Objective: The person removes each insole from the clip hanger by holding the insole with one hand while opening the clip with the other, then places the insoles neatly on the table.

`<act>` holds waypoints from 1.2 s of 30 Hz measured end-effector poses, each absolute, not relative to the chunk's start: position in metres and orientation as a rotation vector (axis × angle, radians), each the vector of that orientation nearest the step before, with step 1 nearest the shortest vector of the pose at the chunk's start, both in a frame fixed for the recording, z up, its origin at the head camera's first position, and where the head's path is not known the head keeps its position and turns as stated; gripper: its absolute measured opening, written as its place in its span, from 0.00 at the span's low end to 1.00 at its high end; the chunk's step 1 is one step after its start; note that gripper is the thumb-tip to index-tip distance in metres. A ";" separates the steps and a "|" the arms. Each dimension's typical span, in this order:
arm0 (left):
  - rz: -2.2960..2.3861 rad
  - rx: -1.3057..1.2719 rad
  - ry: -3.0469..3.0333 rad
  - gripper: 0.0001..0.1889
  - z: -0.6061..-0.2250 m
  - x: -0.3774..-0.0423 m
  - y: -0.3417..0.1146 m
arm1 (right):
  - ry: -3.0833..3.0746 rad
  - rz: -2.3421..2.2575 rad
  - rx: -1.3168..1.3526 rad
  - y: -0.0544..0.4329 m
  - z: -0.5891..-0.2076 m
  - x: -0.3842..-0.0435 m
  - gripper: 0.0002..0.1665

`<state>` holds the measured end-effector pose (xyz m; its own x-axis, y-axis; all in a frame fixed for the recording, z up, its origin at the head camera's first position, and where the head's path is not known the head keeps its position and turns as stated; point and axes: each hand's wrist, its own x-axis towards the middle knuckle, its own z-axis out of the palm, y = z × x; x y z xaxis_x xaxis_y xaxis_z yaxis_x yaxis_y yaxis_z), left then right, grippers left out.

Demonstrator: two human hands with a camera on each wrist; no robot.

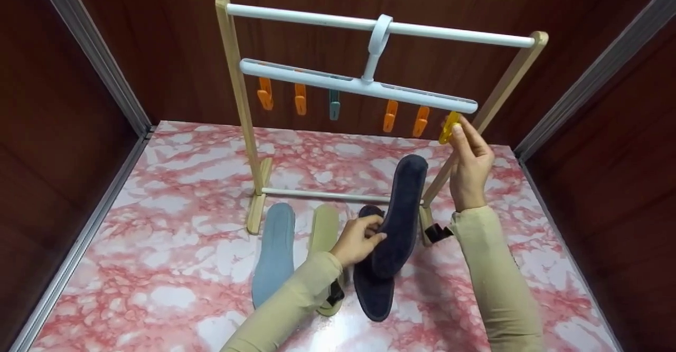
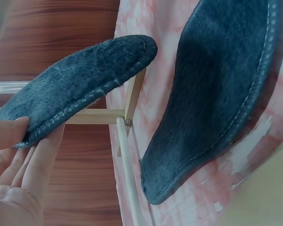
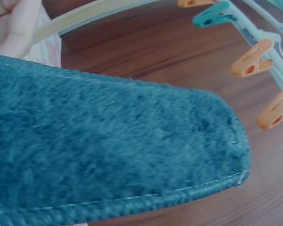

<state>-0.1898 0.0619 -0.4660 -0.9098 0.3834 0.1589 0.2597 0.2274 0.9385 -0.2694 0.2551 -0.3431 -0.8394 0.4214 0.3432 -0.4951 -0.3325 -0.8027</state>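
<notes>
Landmark: the wooden rack (image 1: 237, 104) stands at the back of the pink marble table (image 1: 158, 236). All places here are told from the rack.

Left hand: the left hand (image 1: 359, 238) is in front of the rack's bottom bar. Its thumb and fingers pinch the heel end of the dark blue insole (image 1: 401, 215). The grip is closed but light.

Dark blue insole: it is lifted off the table. Its toe points up toward the right end of the rack, below the clips.

Right hand: the right hand (image 1: 470, 164) is up by the rack's right leg. Its fingertips pinch the yellow clip (image 1: 449, 127). I cannot tell if the clip's mouth is pressed open.

Yellow clip: it hangs at the right end of the white hanger (image 1: 359, 85), which hooks over the rack's top bar.

Other clips: four orange clips (image 1: 300, 98) and one teal clip (image 1: 334, 104) hang along the same hanger, to the left of the yellow one.

Other insoles: a second dark insole (image 1: 375, 288), a light blue insole (image 1: 274, 251) and a pale green insole (image 1: 323, 230) lie flat in front of the rack.

How to do it well: I think the clip must be squeezed wide, the toe lifted straight into it, and the heel held until the clip bites.
</notes>
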 end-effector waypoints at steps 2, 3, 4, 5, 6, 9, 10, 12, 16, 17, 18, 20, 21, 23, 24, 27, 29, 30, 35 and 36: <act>1.809 0.613 2.352 0.09 -0.468 -0.188 0.061 | -1.317 2.215 0.095 0.255 -0.343 -0.269 0.16; 1.824 0.606 2.337 0.09 -0.468 -0.187 0.060 | -1.305 2.226 0.097 0.255 -0.343 -0.269 0.16; 1.834 0.599 2.326 0.09 -0.469 -0.186 0.060 | -1.295 2.233 0.102 0.255 -0.343 -0.269 0.16; 1.844 0.592 2.315 0.09 -0.469 -0.185 0.059 | -1.285 2.239 0.106 0.256 -0.343 -0.268 0.16; 1.850 0.588 2.308 0.10 -0.470 -0.185 0.058 | -1.276 2.243 0.113 0.256 -0.343 -0.268 0.16; 1.849 0.568 2.302 0.10 -0.471 -0.182 0.055 | -1.250 2.258 0.131 0.257 -0.343 -0.267 0.17; 1.843 0.561 2.304 0.11 -0.472 -0.181 0.055 | -1.249 2.256 0.136 0.258 -0.343 -0.267 0.17; 1.834 0.553 2.306 0.12 -0.473 -0.179 0.053 | -1.261 2.247 0.145 0.258 -0.343 -0.267 0.17; 1.820 0.548 2.295 0.12 -0.474 -0.176 0.052 | -1.297 2.221 0.149 0.259 -0.343 -0.266 0.18; 1.816 0.548 2.295 0.12 -0.475 -0.175 0.052 | -1.306 2.214 0.149 0.259 -0.343 -0.266 0.18; 1.813 0.543 2.295 0.12 -0.475 -0.174 0.051 | -1.309 2.213 0.149 0.260 -0.343 -0.266 0.19; 1.802 0.528 2.304 0.12 -0.477 -0.173 0.051 | -1.308 2.216 0.143 0.260 -0.344 -0.266 0.19; 1.799 0.517 2.304 0.12 -0.478 -0.173 0.050 | -1.310 2.216 0.146 0.260 -0.344 -0.266 0.19; 1.790 0.496 2.304 0.12 -0.479 -0.171 0.049 | -1.315 2.216 0.154 0.261 -0.344 -0.266 0.19; 1.784 0.485 2.298 0.13 -0.480 -0.170 0.048 | -1.317 2.217 0.158 0.261 -0.344 -0.266 0.19; 1.762 0.452 2.275 0.14 -0.483 -0.168 0.045 | -1.340 2.207 0.178 0.263 -0.345 -0.267 0.19; 1.747 0.434 2.260 0.15 -0.486 -0.166 0.043 | -1.348 2.203 0.189 0.263 -0.346 -0.267 0.19; 1.750 0.424 2.246 0.15 -0.487 -0.166 0.042 | -1.346 2.204 0.191 0.264 -0.346 -0.266 0.19; 1.757 0.392 2.197 0.15 -0.493 -0.162 0.040 | -1.316 2.218 0.188 0.265 -0.347 -0.265 0.18; 1.752 0.387 2.197 0.15 -0.495 -0.162 0.040 | -1.317 2.218 0.186 0.265 -0.347 -0.265 0.18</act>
<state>-0.1618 0.0399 -0.4945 -0.9174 0.3922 -0.0679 0.0211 0.2181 0.9757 -0.2653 0.2651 -0.3468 -0.8404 0.3840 0.3825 -0.5196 -0.3702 -0.7700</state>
